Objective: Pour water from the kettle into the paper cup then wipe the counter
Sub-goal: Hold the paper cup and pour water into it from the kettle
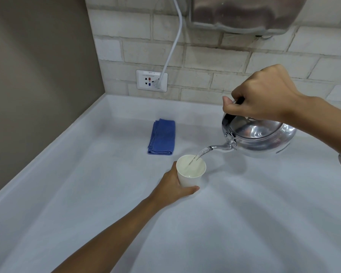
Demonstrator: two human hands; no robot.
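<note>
- Head view: your right hand [264, 93] holds the shiny kettle [258, 136] up in the air by its handle, with your fingers [229, 109] curled tight around it.
- The kettle tips to the left, and water [200, 153] runs from its spout into the paper cup [189, 174].
- Your left hand [173, 186] wraps around the cup, which stands on the white tabletop [244, 223].
- A folded blue cloth [162, 136] lies just behind the cup, not touching it.
- A white cord [174, 42] is plugged into the wall socket [152, 80].

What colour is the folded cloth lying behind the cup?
The cloth is blue, plain with no pattern. It shows clearly in the head view, lying on the white counter.
</note>
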